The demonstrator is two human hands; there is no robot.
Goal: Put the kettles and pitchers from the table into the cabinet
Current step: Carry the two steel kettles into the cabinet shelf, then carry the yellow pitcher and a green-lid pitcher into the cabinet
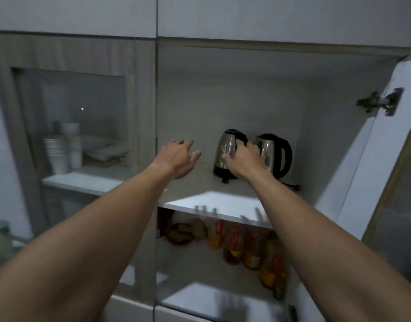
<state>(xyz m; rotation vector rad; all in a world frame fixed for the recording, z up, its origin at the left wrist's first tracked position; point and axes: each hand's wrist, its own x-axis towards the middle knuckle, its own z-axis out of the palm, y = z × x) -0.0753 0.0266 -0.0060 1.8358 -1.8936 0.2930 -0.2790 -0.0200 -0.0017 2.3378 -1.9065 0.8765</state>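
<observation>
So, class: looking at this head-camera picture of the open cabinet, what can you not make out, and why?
- Left kettle, head view: the right hand covers its handle, so the grip is unclear.
- Jars on the lower shelf: labels blurred.
- Stacked dishes: dimmed by the glass door.
- The table: out of frame, so what remains there is unknown.

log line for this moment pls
right hand on left kettle | left hand open, empty | right kettle beside it | cabinet shelf | door open
</observation>
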